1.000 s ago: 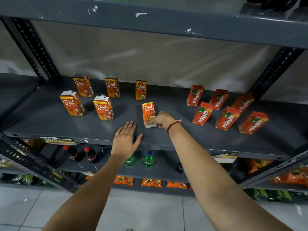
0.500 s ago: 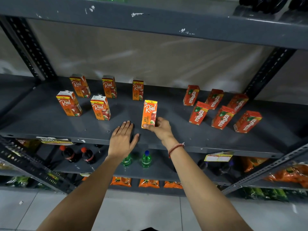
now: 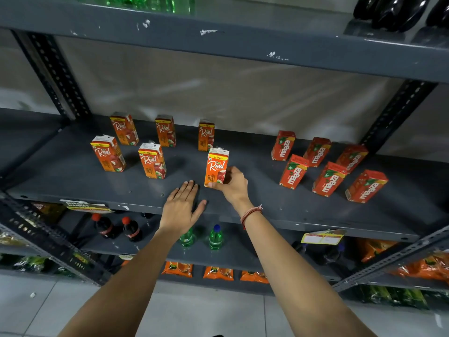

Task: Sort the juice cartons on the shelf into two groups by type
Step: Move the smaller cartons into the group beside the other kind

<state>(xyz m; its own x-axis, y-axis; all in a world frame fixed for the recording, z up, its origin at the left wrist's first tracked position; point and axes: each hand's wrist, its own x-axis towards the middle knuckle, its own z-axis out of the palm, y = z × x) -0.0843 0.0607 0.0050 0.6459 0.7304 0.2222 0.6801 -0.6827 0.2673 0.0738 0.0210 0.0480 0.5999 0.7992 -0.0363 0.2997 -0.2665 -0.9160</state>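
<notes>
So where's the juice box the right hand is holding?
The orange Real apple carton stands near the grey metal shelf's front middle, in the right hand, right of five other Real cartons.

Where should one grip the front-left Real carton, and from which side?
Grip the front-left Real carton by its two narrow side faces at mid-height, coming from the open shelf front. It stands upright with clear gaps on both sides, and nothing stands before it.

Six orange Real cartons [image 3: 216, 167] stand upright on the grey shelf's [image 3: 73, 176] left half, six red Maaza cartons [image 3: 329, 178] toward its right end.
</notes>
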